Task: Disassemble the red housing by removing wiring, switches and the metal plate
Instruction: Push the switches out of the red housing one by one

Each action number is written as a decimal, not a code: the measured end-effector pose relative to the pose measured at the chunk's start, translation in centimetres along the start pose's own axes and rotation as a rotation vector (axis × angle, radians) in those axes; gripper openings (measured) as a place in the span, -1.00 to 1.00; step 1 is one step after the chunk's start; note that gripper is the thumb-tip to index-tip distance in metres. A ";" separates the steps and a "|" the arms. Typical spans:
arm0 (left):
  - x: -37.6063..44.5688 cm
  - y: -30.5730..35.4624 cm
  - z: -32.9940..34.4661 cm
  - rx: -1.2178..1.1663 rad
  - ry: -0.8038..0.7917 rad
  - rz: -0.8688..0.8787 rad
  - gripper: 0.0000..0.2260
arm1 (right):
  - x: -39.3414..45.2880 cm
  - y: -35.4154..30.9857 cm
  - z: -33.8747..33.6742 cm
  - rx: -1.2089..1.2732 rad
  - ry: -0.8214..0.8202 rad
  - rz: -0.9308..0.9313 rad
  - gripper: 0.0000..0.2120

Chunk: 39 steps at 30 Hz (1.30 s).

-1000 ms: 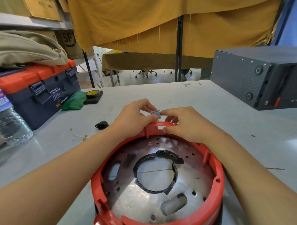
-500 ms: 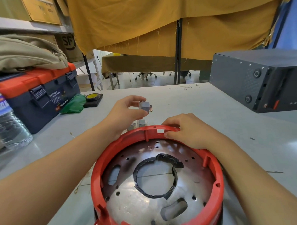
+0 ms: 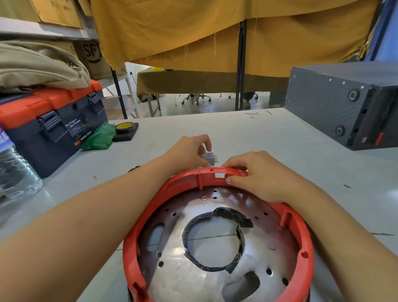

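Red housing (image 3: 305, 255) stands on the grey table (image 3: 272, 137), perforated metal plate (image 3: 189, 284) seated inside it. Just beyond its far rim, the left hand (image 3: 189, 152) pinches a small grey switch (image 3: 210, 158) between fingertips, clear of the housing. The right hand (image 3: 259, 173) is closed over the far rim, fingers curled onto it.

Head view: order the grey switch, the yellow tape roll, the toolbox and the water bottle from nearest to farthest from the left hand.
Measured from the left hand:
1. Grey switch, pinched in its fingers just beyond the red housing.
2. Yellow tape roll, farther back on the left.
3. Toolbox, farther left.
4. Water bottle, at the left edge.
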<state>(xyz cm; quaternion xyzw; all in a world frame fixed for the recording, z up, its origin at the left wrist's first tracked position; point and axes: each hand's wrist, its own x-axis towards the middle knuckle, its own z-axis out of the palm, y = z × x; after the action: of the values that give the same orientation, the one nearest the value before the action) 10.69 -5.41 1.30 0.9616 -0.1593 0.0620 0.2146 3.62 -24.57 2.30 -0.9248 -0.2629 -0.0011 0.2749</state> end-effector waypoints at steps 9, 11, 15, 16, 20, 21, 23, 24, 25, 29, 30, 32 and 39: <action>0.8 -0.2 0.5 0.138 -0.084 0.019 -0.80 | 0.1 0.2 0.2 -0.009 0.011 0.006 -0.85; 0.8 -0.3 0.4 0.146 -0.092 0.002 -0.76 | 0.1 0.3 0.2 -0.015 0.016 -0.001 -0.84; 0.7 -0.4 0.3 0.152 -0.132 -0.023 -0.65 | 0.1 0.2 0.1 -0.017 0.021 -0.004 -0.83; 0.7 -0.5 0.2 0.154 -0.142 -0.024 -0.64 | 0.1 0.2 0.1 -0.016 0.021 -0.004 -0.83; 0.2 -0.7 -0.2 0.104 -0.091 -0.045 -0.61 | 0.2 0.2 0.2 -0.019 0.019 -0.002 -0.81; 0.0 -0.7 -0.4 0.076 -0.056 -0.054 -0.64 | 0.2 0.2 0.2 -0.024 0.018 0.001 -0.80; -0.6 -0.4 -1.1 0.010 0.004 -0.064 -0.73 | 0.2 0.2 0.2 -0.039 0.021 0.005 -0.78; -1.0 -0.1 -1.5 -0.018 0.018 -0.063 -0.78 | 0.2 0.2 0.2 -0.047 0.024 0.005 -0.77; -1.5 0.2 -1.8 -0.043 0.018 -0.064 -0.83 | 0.2 0.2 0.2 -0.055 0.026 0.006 -0.77; -4.3 1.2 -3.0 -0.070 -0.032 -0.058 -0.85 | 0.1 0.2 0.2 -0.088 0.037 0.013 -0.76; -4.9 1.3 -3.2 -0.060 -0.033 -0.053 -0.84 | 0.1 0.2 0.2 -0.105 0.041 0.015 -0.77; -6.4 1.6 -3.7 -0.073 -0.033 -0.049 -0.85 | 0.1 0.2 0.2 -0.138 0.049 0.022 -0.79; -10.0 1.7 -4.2 -0.058 0.033 -0.113 -0.86 | -0.1 -0.2 -0.2 -0.172 0.013 0.063 -0.79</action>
<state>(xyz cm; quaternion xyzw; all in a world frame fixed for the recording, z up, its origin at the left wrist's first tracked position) 0.46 -2.24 3.82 0.9613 -0.1030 0.0610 0.2481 3.48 -24.57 2.60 -0.9528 -0.2306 -0.0210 0.1963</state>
